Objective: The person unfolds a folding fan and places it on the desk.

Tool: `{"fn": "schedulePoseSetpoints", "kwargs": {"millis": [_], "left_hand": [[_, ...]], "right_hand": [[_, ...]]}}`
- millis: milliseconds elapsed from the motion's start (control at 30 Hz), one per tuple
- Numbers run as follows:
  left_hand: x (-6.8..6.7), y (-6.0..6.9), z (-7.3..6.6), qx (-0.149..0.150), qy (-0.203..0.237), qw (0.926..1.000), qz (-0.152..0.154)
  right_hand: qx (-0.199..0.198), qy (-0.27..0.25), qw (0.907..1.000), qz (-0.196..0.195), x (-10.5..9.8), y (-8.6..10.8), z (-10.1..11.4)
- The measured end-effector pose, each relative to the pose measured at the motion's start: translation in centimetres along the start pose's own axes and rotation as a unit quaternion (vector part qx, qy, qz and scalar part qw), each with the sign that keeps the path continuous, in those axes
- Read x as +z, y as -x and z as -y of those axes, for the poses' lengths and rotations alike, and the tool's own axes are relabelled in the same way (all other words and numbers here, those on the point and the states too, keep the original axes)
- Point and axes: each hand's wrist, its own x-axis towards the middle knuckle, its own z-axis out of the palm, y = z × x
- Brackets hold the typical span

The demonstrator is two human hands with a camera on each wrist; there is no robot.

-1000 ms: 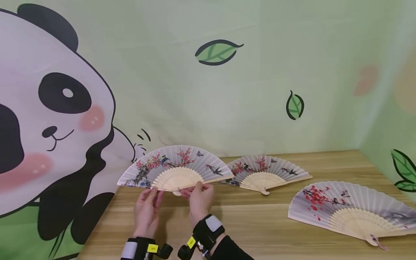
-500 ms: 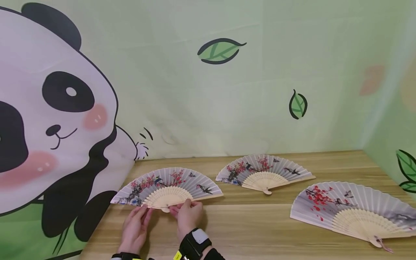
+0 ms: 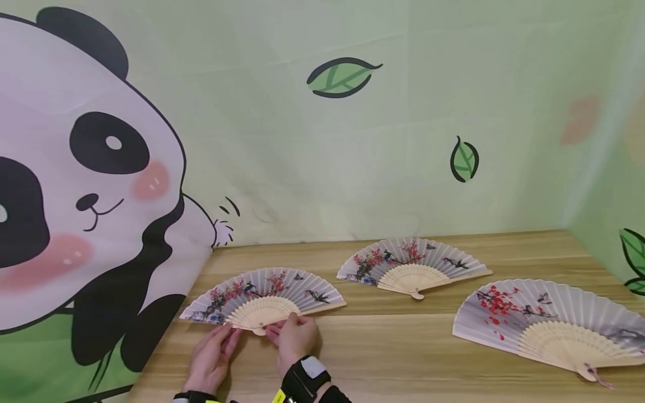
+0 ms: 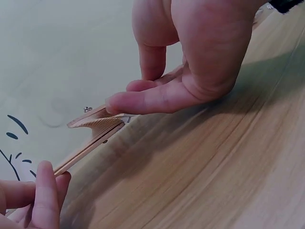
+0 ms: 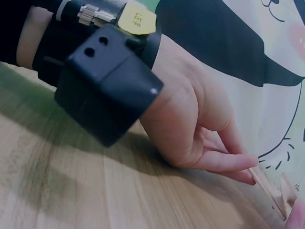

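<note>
An open folding fan [image 3: 264,311] with pale wooden ribs and a pink-blossom and bird print stands at the left of the table, pivot toward the person. My left hand [image 3: 209,358] pinches its lower left edge between thumb and fingers. Just right of the pivot, my right hand [image 3: 296,340] pinches the other outer rib. Both hands show in the left wrist view, around the fan's pivot end [image 4: 102,125]. In the right wrist view the left hand [image 5: 195,109] holds a rib at lower right. Whether the fan's lower edge touches the wood is unclear.
A matching open fan [image 3: 415,274] stands behind, right of the held one. A larger open fan [image 3: 564,336] with red blossoms and a tassel is at the right. The wooden table [image 3: 398,364] meets a green cloth backdrop [image 3: 373,179] with a panda print.
Both hands have brought the held fan down and toward the person, away from overlapping the rear fan. Over the last half second it has barely moved. The other fans stay put.
</note>
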Motion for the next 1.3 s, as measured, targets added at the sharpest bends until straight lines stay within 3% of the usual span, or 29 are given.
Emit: {"fn": "schedulePoseSetpoints", "kwargs": {"millis": [300, 533, 800, 1067, 1300], "left_hand": [[-0.2, -0.7, -0.3, -0.008, -0.08, 0.9967, -0.012], [-0.5, -0.7, -0.7, -0.017, -0.09, 0.9958, 0.0], [-1.0, 0.1, -1.1, -0.036, -0.091, 0.995, -0.018], [-0.6, 0.4, -1.4, -0.029, -0.096, 0.9949, -0.005], [-0.2, 0.5, -1.8, -0.016, -0.101, 0.9947, 0.013]], "right_hand": [[0.026, 0.003, 0.9997, 0.002, 0.0, -0.2, 0.0], [0.033, 0.005, 0.9994, 0.01, 0.2, 0.0, 0.0], [0.043, 0.016, 0.9989, 0.009, 0.1, 0.1, -0.3], [0.041, 0.019, 0.9989, 0.009, -0.4, 0.2, 0.6], [0.045, 0.054, 0.9974, 0.016, -1.1, 0.1, 1.9]]}}
